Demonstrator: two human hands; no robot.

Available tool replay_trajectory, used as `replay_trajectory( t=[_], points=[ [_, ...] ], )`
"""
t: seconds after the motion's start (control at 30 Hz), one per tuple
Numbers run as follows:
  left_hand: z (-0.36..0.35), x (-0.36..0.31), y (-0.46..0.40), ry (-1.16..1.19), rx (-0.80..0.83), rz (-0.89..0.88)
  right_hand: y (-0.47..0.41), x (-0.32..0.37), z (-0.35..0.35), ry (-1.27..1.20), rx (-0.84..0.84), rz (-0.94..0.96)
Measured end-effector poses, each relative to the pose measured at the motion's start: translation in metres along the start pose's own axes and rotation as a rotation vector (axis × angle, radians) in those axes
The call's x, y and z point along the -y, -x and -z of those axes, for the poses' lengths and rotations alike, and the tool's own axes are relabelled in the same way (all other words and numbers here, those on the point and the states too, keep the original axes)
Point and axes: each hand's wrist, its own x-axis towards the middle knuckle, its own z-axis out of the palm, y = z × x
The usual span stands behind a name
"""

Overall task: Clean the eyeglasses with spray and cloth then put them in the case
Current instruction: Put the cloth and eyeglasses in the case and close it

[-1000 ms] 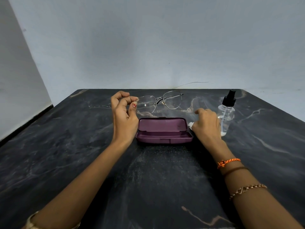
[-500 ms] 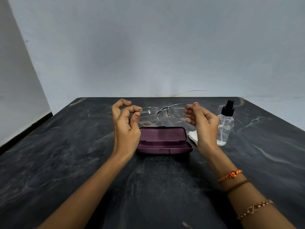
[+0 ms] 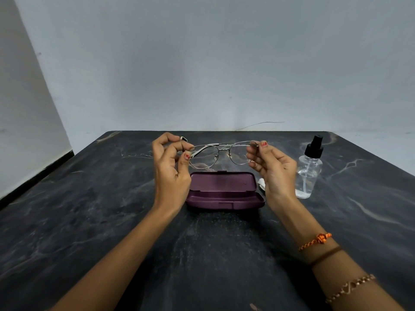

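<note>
Both hands (image 3: 171,169) (image 3: 272,170) pinching eyeglasses (image 3: 221,154) aloft

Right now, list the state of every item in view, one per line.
eyeglasses: held in the air above the case, one end in each hand
left hand: pinching the frame
right hand: pinching the frame
eyeglass case: open, empty
spray bottle: upright, capped
cloth: on the table, mostly hidden
</note>
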Motion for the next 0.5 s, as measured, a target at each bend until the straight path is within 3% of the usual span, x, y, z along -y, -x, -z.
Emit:
replay_trajectory(
  t=[0.5],
  points=[
    [0.0039,0.0024,-0.0002,0.026,-0.035,0.172,-0.0018,-0.0081,0.0031,0.087,0.012,0.068]
  ],
)
